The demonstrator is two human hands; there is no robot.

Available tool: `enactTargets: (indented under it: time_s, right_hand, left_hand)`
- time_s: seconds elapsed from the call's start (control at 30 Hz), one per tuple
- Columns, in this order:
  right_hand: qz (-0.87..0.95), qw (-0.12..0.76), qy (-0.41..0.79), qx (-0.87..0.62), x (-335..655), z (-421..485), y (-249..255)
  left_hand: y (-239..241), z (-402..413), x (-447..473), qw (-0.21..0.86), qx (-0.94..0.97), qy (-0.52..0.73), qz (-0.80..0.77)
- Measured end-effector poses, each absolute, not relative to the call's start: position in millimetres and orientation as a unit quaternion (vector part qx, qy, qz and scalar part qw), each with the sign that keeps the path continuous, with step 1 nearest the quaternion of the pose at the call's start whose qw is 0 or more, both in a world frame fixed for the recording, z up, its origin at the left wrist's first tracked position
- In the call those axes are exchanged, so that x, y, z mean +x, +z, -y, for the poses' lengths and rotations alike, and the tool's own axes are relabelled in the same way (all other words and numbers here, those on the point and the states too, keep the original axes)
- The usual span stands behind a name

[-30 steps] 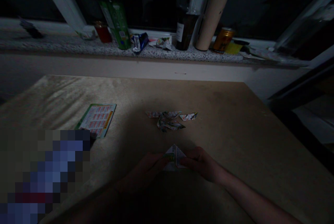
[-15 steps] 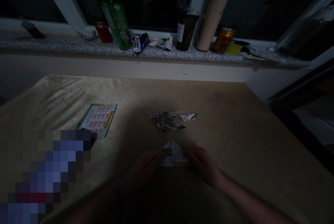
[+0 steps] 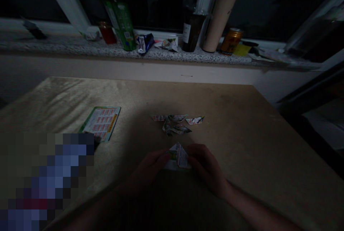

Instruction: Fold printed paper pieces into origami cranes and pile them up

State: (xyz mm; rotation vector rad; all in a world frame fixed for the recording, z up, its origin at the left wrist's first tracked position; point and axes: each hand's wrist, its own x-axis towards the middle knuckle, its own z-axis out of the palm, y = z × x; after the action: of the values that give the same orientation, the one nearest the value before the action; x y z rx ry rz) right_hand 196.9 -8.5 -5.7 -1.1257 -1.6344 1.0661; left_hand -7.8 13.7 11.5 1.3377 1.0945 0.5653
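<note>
A small printed sheet of paper [image 3: 176, 161], folded to a peak at its top like a little house, lies low over the near middle of the table. My left hand [image 3: 152, 164] pinches its left edge between thumb and fingers. On the right edge, my right hand [image 3: 205, 163] grips with the thumb on the paper and the fingers curled behind. Just beyond the sheet are several folded paper pieces [image 3: 176, 128] in a loose cluster, with a separate folded strip [image 3: 195, 120] to their right. Shadow darkens the paper's lower edge.
A stack of printed cards or sheets [image 3: 103, 121] lies on the table [image 3: 228, 116] at left, beside a pixelated patch. Along the granite windowsill [image 3: 161, 55] stand a green bottle [image 3: 125, 26], a red jar [image 3: 107, 33], a dark cup with straw [image 3: 191, 32], a cardboard tube [image 3: 220, 15] and a gold can [image 3: 231, 41].
My right hand has shifted its hold, its fingers lifting and curling higher behind the paper. The left hand keeps its pinch, and the folded sheet has barely moved.
</note>
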Motion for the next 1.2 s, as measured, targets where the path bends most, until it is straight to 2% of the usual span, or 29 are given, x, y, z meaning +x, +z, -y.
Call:
enactTargets:
  time_s: [0.27, 0.4, 0.63, 0.87, 1.2]
  right_hand:
    - [0.719, 0.429, 0.395, -0.378, 199.2, 9.5, 2.2]
    - [0.726, 0.439, 0.381, -0.367, 198.1, 10.4, 0.2]
    - [0.727, 0.422, 0.374, -0.393, 201.1, 8.3, -6.5]
    - [0.704, 0.449, 0.367, -0.409, 200.6, 6.1, 1.8]
    - [0.669, 0.462, 0.384, -0.438, 199.0, 4.1, 2.4]
  left_hand:
    - [5.6, -13.2, -8.7, 0.594, 0.575, 0.309, -0.471]
    - [1.5, -13.4, -9.1, 0.584, 0.57, 0.296, -0.497]
    - [-2.7, -11.6, -12.4, 0.616, 0.553, 0.306, -0.47]
    - [-0.1, -7.3, -14.4, 0.656, 0.547, 0.313, -0.415]
    - [6.7, -2.1, -16.4, 0.604, 0.644, 0.265, -0.388]
